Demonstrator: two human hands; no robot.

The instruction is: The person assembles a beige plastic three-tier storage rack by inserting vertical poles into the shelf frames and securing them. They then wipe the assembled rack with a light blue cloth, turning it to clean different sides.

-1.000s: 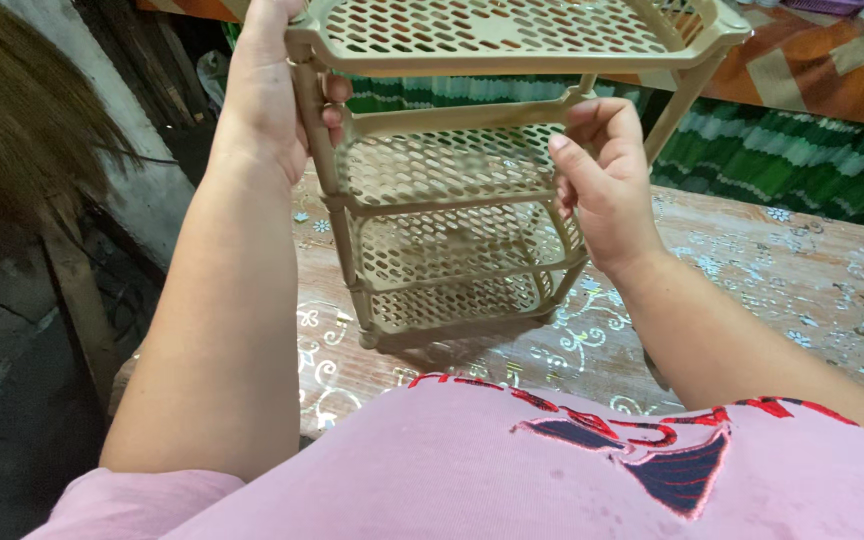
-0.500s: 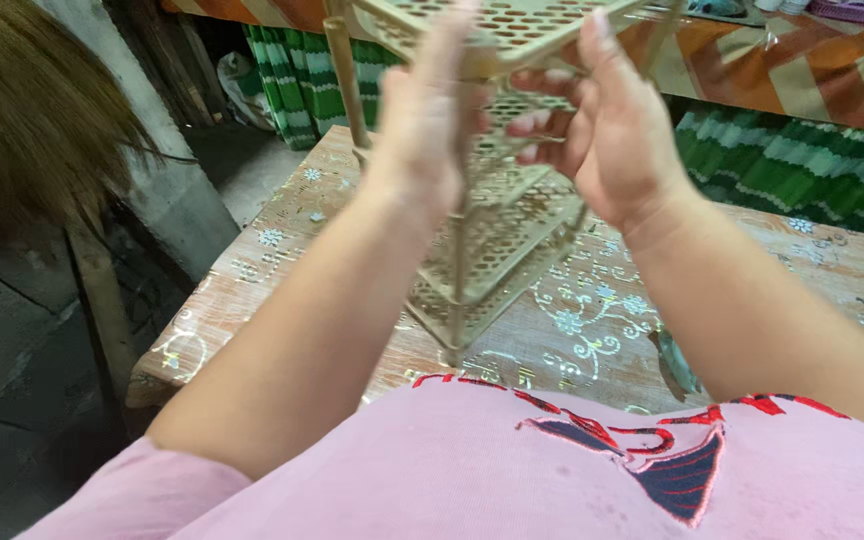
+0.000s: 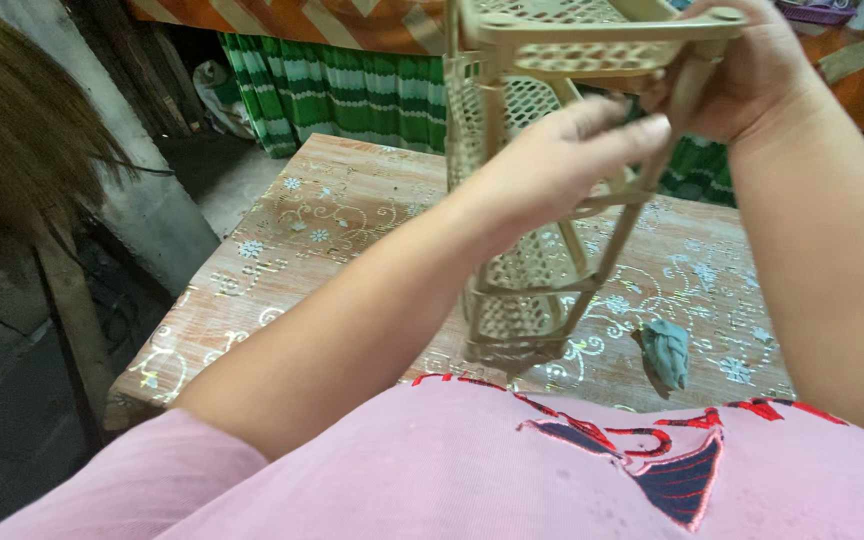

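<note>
A tall beige plastic rack [image 3: 532, 270] with perforated shelves stands on the table, its top tier close to the camera. My left hand [image 3: 552, 160] reaches across the front of the rack, fingers on a slanted post at mid height. My right hand [image 3: 752, 75] grips the top shelf's right corner from behind. The rack's foot rests near the table's front edge.
The table [image 3: 322, 230] has a pinkish cloth with white floral print. A small grey-green crumpled cloth [image 3: 667, 352] lies right of the rack's foot. Green striped fabric [image 3: 342, 90] hangs behind; a grey wall [image 3: 112, 140] and dark gap sit left.
The view has shifted right and the rack now appears turned, with one edge toward me. My left hand moved from the rack's top left corner to its front; my right hand rose to the top shelf.
</note>
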